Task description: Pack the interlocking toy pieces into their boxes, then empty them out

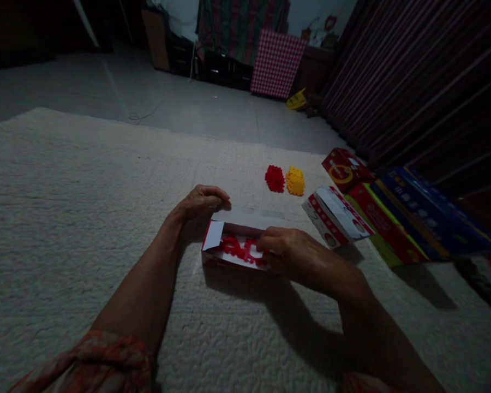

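While 1 box (213, 236) lies open on the mat (85, 191), red pieces (231, 246) lie inside. Right hand (288, 247): over the box's right end, fingers bent down at the pieces; grip cannot be told. Left hand (202, 203): curled at the lid's (251, 216) left end, hold unclear. Beyond: 1 red stack (275, 179), 1 yellow stack (295, 181), side by side.

Left hand (200, 201) and right hand (290, 248), both bare: two. Red-and-white cardboard boxes (339, 213): two. Red plastic pieces (230, 245) inside nearer box (215, 234): at least two. Red plastic cluster (274, 179): one. Yellow plastic cluster (295, 181): one. Dark red cardboard box (346, 165): one. Blue cardboard box (429, 215): one.
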`<state>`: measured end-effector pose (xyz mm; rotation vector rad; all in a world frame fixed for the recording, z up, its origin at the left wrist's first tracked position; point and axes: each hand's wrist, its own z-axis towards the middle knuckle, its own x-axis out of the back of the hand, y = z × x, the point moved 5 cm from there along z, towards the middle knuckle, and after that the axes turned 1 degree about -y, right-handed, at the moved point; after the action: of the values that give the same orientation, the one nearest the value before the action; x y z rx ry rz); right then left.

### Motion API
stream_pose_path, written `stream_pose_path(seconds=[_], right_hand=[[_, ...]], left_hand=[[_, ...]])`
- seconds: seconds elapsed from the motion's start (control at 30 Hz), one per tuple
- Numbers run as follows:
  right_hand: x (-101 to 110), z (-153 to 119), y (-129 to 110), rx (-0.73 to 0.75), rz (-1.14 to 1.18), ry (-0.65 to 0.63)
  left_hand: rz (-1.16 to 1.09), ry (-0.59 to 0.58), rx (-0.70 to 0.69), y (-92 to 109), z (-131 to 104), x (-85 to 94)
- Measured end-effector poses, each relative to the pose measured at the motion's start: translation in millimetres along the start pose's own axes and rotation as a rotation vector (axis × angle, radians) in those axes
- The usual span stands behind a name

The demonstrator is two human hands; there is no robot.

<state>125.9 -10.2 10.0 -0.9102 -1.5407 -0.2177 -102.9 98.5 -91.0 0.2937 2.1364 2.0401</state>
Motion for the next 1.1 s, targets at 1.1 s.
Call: stream_pose_path(seconds=[1.1], right_hand=[[-5.7, 37.9, -4.8, -0.094, -0.185, -0.325]], left_hand=[[-0.052, -0.024, 0.02, -3.6, 2.3, 0.4]])
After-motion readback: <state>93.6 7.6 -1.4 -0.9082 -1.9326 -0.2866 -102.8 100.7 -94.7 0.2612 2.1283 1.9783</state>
